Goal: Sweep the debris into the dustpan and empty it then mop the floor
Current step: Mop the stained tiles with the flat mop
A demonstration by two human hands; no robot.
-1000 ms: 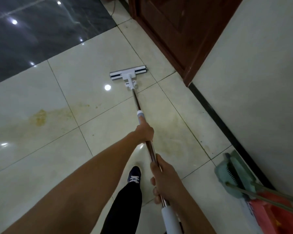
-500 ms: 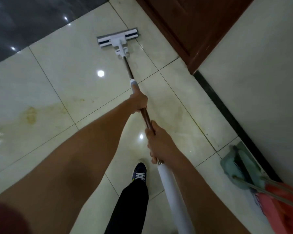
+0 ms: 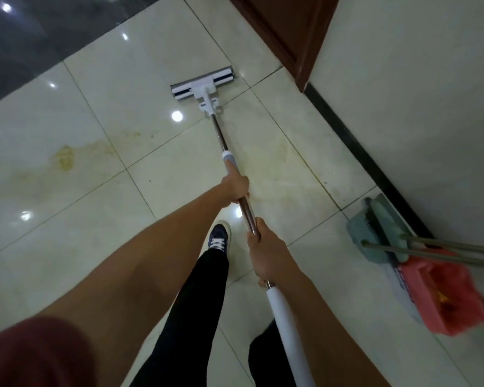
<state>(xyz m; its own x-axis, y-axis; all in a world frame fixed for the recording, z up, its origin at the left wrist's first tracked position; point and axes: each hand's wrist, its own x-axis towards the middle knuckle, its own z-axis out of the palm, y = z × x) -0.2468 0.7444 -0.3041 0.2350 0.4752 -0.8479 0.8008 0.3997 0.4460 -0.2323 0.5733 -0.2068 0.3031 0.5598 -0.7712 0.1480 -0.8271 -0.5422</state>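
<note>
My mop head (image 3: 201, 84) is now pulled back from its far reach a moment ago and lies flat on the floor (image 3: 101, 241) near the brown door (image 3: 288, 32). My left hand (image 3: 235, 188) and right hand (image 3: 266, 255) both grip the pole. The yellow stain (image 3: 65, 160), left of the mop head, remains, so I judge the mopping unfinished.

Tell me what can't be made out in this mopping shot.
Head view only:
- Mop underside: faces the floor, so its pad is hidden.
- Broom and dustpan handles: cut off by the right edge.
- Red bag contents: blurred, unclear.
- Right hand fingers: wrapped behind the pole.
</note>
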